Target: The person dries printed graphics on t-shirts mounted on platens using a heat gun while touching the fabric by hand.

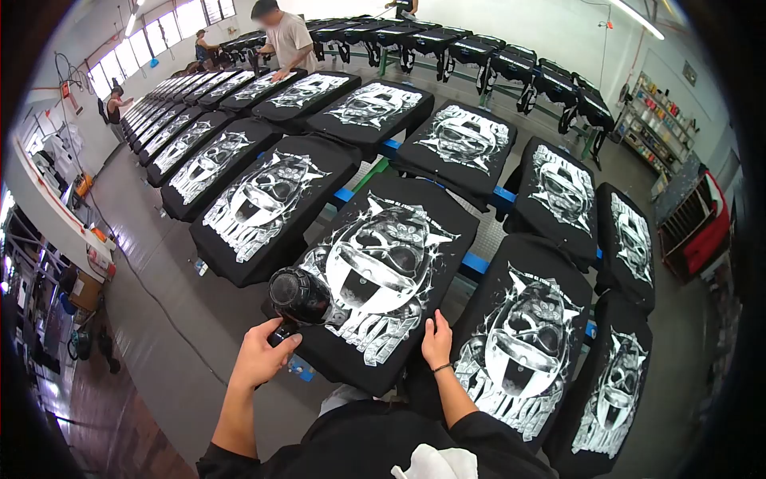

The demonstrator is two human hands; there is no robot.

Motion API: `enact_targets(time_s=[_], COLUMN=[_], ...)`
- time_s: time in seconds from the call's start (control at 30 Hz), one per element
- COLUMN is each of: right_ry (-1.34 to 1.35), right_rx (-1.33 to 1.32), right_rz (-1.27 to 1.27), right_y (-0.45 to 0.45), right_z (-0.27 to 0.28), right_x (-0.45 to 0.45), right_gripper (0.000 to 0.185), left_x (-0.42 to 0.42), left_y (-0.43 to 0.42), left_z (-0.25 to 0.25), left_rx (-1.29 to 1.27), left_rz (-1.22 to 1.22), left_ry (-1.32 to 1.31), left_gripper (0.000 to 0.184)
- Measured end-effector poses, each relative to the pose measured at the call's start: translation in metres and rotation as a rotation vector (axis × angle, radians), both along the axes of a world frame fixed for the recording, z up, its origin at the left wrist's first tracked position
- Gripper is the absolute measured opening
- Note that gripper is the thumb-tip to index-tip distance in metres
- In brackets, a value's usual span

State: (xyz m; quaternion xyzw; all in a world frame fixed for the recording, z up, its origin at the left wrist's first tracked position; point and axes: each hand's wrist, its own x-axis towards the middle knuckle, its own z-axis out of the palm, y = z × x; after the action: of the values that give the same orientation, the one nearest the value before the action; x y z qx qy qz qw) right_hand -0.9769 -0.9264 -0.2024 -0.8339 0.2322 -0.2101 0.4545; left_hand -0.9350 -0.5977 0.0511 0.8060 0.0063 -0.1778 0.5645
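Observation:
My left hand (pixel 266 351) is closed around the handle of a black blow dryer (pixel 297 294). Its round back end faces up toward me, and its nozzle lies low over the lower left of a printed black T-shirt (pixel 415 209). That shirt is stretched flat over a board and carries a white and grey print of a masked figure. Along the shirt's right edge rests my right hand (pixel 436 343), fingers extended and holding nothing. To its right lies another printed black T-shirt (pixel 523 343).
Rows of boards with printed black shirts, such as one shirt (pixel 263 195), stretch away left and behind. Blue and green rails (pixel 343 195) run between boards. A cable (pixel 152 291) trails across the floor. A person (pixel 289 40) stands at the far boards; shelves (pixel 658 120) hold containers.

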Motion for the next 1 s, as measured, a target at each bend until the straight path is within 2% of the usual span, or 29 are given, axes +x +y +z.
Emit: enact_targets(time_s=[0.2, 0.43, 0.53, 0.67, 0.73, 0.83, 0.9, 1.0], right_ry=[0.034, 0.170, 0.171, 0.200, 0.170, 0.209, 0.259, 0.265], right_rx=[-0.027, -0.047, -0.054, -0.129, -0.198, -0.233, -0.244, -0.294], right_rz=[0.033, 0.008, 0.020, 0.059, 0.081, 0.116, 0.115, 0.088], right_y=[0.001, 0.004, 0.004, -0.001, -0.007, -0.013, -0.014, -0.011], right_z=[0.002, 0.010, 0.005, 0.009, 0.009, 0.011, 0.013, 0.017], right_x=[-0.001, 0.003, 0.003, 0.005, 0.008, 0.011, 0.010, 0.009], right_gripper=[0.047, 0.048, 0.050, 0.050, 0.048, 0.046, 0.045, 0.045], left_x=[-0.002, -0.004, -0.008, -0.013, -0.015, -0.011, -0.005, -0.002], left_y=[-0.002, 0.001, -0.001, 0.008, 0.015, 0.003, -0.008, -0.016], left_z=[-0.001, 0.000, -0.005, -0.001, 0.004, -0.003, -0.009, 0.002], left_rx=[0.042, 0.071, 0.123, 0.152, 0.106, 0.077, 0.165, 0.188], left_rz=[-0.020, -0.047, 0.027, 0.049, -0.025, -0.052, -0.058, -0.064], left_ry=[0.036, 0.030, -0.058, -0.013, 0.107, 0.060, -0.013, 0.019], left_gripper=[0.045, 0.048, 0.048, 0.049, 0.049, 0.049, 0.052, 0.054])
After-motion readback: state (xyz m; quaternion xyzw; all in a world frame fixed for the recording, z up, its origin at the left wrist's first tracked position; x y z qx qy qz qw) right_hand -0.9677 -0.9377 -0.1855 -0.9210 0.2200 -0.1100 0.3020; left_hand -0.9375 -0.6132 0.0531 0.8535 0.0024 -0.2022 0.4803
